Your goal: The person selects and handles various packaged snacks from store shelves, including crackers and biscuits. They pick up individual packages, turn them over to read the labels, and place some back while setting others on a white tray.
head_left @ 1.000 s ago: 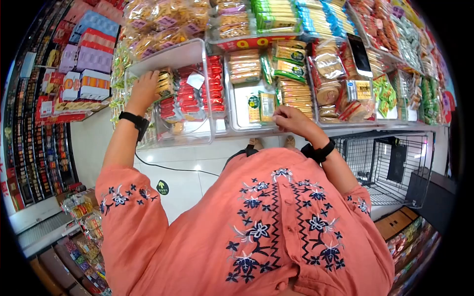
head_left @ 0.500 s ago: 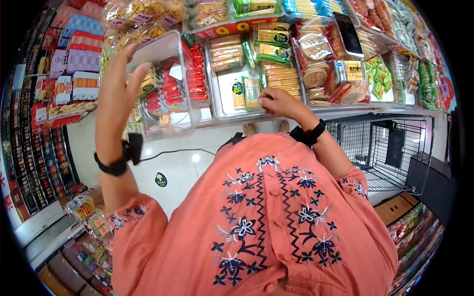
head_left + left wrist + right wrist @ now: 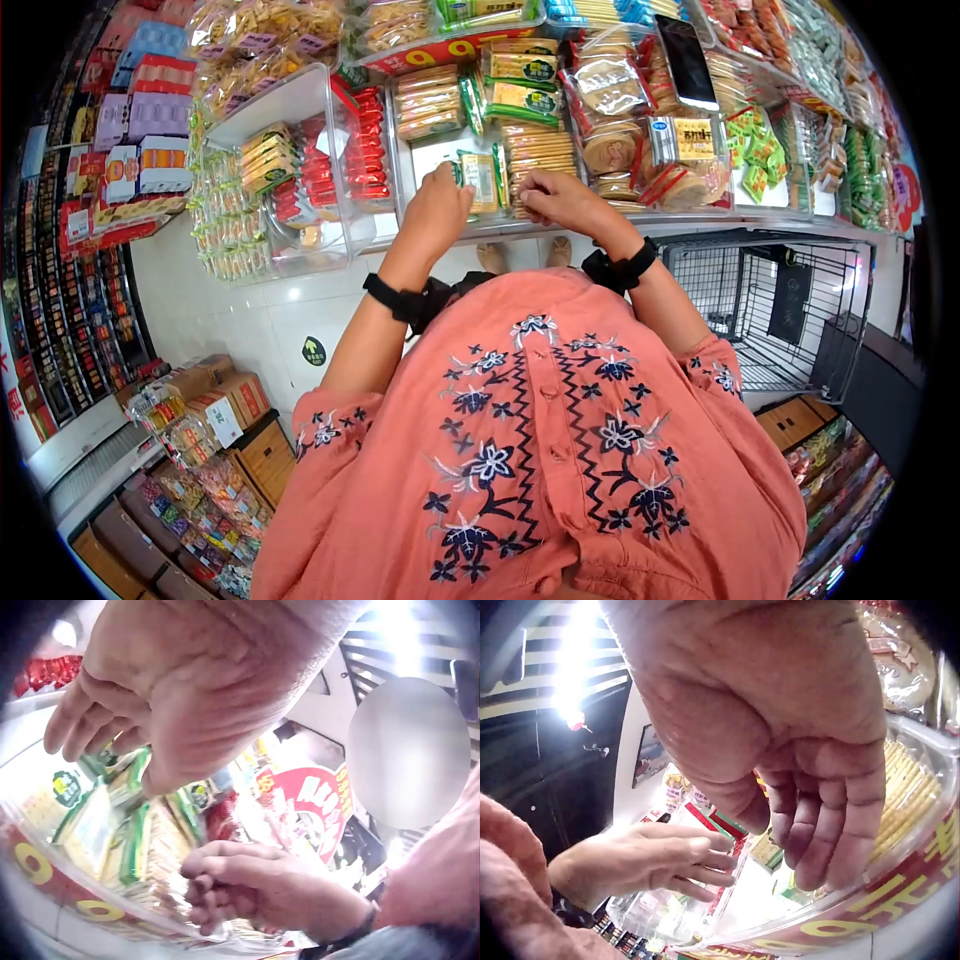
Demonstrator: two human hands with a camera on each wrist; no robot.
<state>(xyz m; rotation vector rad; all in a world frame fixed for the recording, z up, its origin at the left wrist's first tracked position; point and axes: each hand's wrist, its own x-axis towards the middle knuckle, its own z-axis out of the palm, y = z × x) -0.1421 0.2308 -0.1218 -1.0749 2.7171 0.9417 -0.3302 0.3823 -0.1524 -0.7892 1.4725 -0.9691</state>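
In the head view my left hand [image 3: 437,215] is over the front of the middle bin [image 3: 430,153], right at a flat green-edged cracker packet [image 3: 478,180]. The left wrist view shows its fingers loosely extended above the packets, with nothing seen in them. My right hand [image 3: 572,205] hovers at the bin's front right, beside packed biscuit sticks [image 3: 540,153]. In the right wrist view its fingers [image 3: 829,825] hang loosely bent and hold nothing visible.
Left of the middle bin stands a clear bin [image 3: 335,130] with red packets [image 3: 320,165] and yellow-green packets [image 3: 268,158]. A phone [image 3: 686,62] lies on round biscuit packs to the right. A wire shopping cart [image 3: 755,310] stands at right.
My left hand has lifted away from the packets in the left bin and swung right to the middle bin. The right hand has stayed near the biscuit sticks.
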